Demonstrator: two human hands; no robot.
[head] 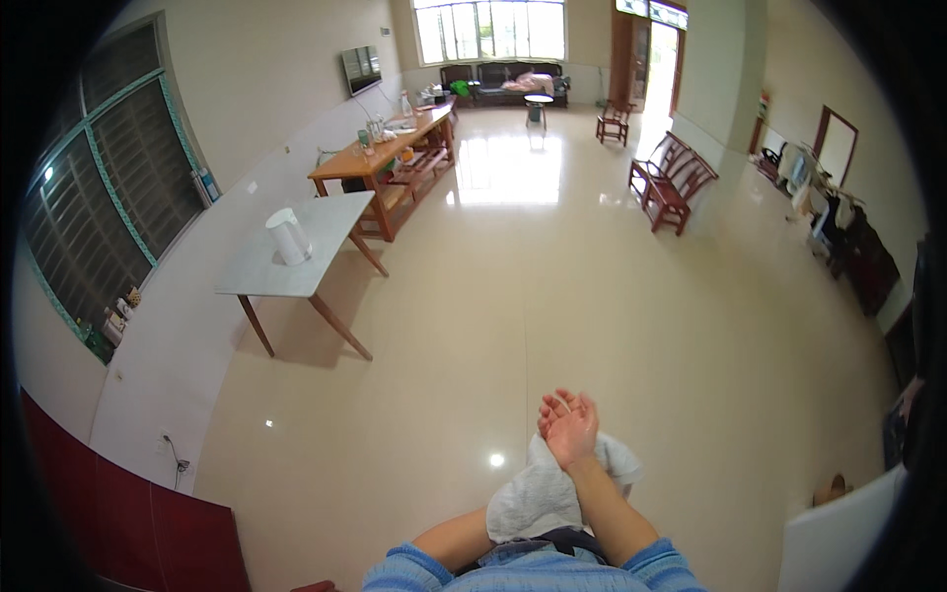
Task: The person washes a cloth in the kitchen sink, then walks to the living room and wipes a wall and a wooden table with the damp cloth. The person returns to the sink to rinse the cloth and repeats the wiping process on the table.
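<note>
My right hand (568,431) is raised in front of me, palm up. Its fingers are apart and slightly curled, with nothing in them. A white cloth (534,497), which looks like a towel, lies behind and beneath my right wrist and spreads to both sides of it. My left forearm reaches in from the lower left and passes under this cloth, so the cloth covers my left hand and its grip cannot be made out. Both forearms are bare below blue striped sleeves.
At the left, a white electric kettle (289,237) stands on a grey-topped table (333,214). Beyond it is a long wooden table (348,164) with glassware. A wooden bench (669,194) stands at the right. Dark red panels (133,496) are at lower left, a white surface (843,533) at lower right.
</note>
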